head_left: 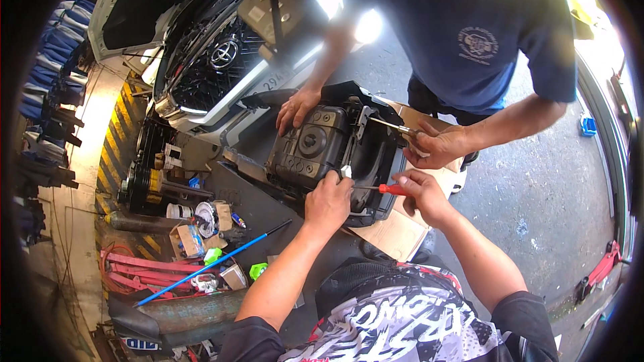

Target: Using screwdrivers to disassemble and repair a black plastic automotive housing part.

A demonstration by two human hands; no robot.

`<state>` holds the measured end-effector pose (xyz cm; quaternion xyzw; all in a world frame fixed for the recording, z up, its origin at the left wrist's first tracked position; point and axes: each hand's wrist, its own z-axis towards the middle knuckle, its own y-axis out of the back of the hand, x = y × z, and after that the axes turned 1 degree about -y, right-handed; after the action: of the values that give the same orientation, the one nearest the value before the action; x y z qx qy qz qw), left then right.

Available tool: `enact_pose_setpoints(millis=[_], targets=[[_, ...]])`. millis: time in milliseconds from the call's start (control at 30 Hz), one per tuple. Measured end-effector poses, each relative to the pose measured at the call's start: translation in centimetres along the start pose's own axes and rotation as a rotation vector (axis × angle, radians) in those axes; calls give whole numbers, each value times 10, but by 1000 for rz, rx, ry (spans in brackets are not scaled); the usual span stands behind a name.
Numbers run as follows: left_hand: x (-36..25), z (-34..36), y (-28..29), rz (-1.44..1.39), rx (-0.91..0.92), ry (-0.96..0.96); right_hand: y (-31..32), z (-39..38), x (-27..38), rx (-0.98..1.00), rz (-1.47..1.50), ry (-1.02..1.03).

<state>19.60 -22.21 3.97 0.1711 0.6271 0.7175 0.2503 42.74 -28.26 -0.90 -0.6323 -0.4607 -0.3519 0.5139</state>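
A black plastic headlight unit [312, 144] lies back side up in front of me, with a round cap in its middle. My right hand [428, 198] is closed round the red handle of a screwdriver [391, 190]. Its thin shaft points left, toward the fingers of my other hand. At the unit's near edge my left hand [329, 202] is curled, beside a small white piece [346, 171]; what its fingertips grip is hidden. Across from me a co-worker's hand [300, 107] rests on the unit, while that person's other hand [436, 144] holds a metal-shafted tool [392, 125] at its far side.
Cardboard [392, 233] lies partly under the unit. A car with a raised hood and exposed grille [225, 57] stands at the far left. Left of me are a blue rod [215, 263], red metal bars [137, 271], a green cylinder [194, 315] and boxes. A red jack [600, 268] sits far right.
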Motion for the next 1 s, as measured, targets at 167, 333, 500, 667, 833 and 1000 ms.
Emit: enact_pose_setpoints(millis=[167,333,500,667,833,1000], targets=[[3,-1,-2,22,15,-5,3,-1,-6,231,79,-419],[-4,1,-2,8,37,46,-33,-10,-16,92,-523,308],[-10,4,14,-138,53,97,-19,-17,12,21,-713,323],[15,3,37,-186,-79,259,27,-60,27,-76,-698,82],[44,14,51,-381,-200,229,16,-55,-5,-70,-575,28],[38,14,39,-520,-26,277,-5,-50,-13,-14,-574,-8]])
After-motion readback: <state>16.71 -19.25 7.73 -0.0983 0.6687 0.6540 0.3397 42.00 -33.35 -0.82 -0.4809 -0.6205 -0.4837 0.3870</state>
